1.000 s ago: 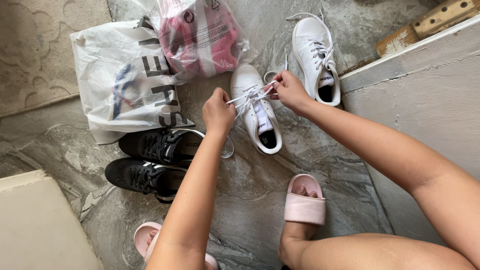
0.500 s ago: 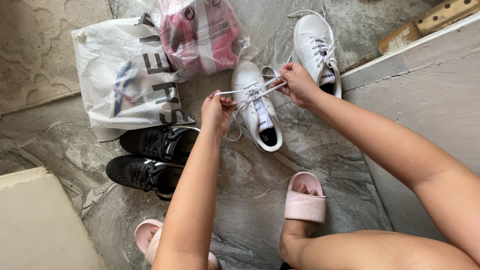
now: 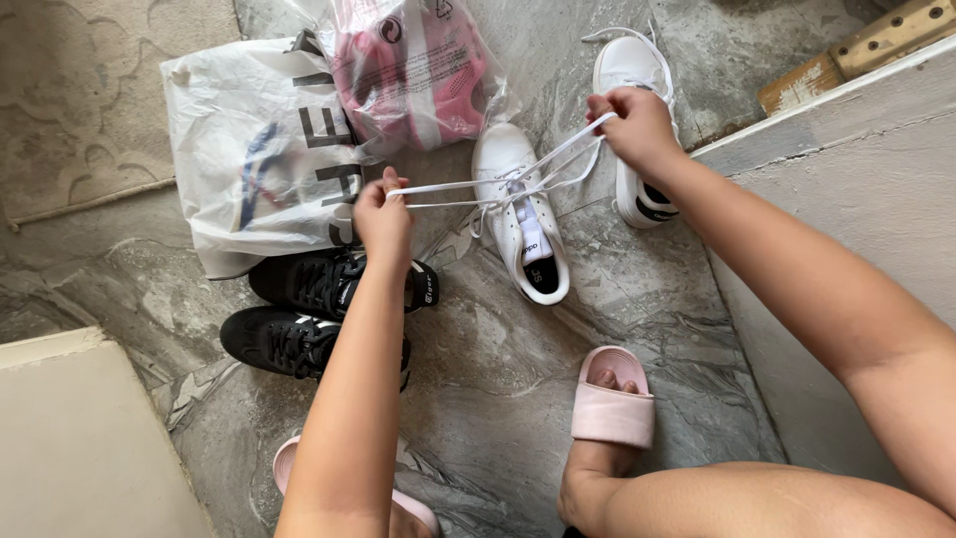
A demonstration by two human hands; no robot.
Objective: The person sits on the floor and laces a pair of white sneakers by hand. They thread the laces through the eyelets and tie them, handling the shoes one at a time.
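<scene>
1. Both hands have drawn apart: left hand [image 3: 382,214] and right hand [image 3: 637,125] each pinch 1 end of the white cotton shoelace [image 3: 468,185], now taut.
2. The white leather sneaker [image 3: 523,209] lies on the grey stone floor [image 3: 498,359] between them, its lacing being cinched.

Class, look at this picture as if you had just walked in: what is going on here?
A person crouched on a grey stone floor is working on the laces of a white sneaker. The left hand and the right hand each grip lace ends and hold them stretched apart above the shoe. A second white sneaker lies partly behind the right hand. A pair of black sneakers sits by the left arm, beside a white plastic bag and a clear bag of pink items. The person wears pink slides.
</scene>
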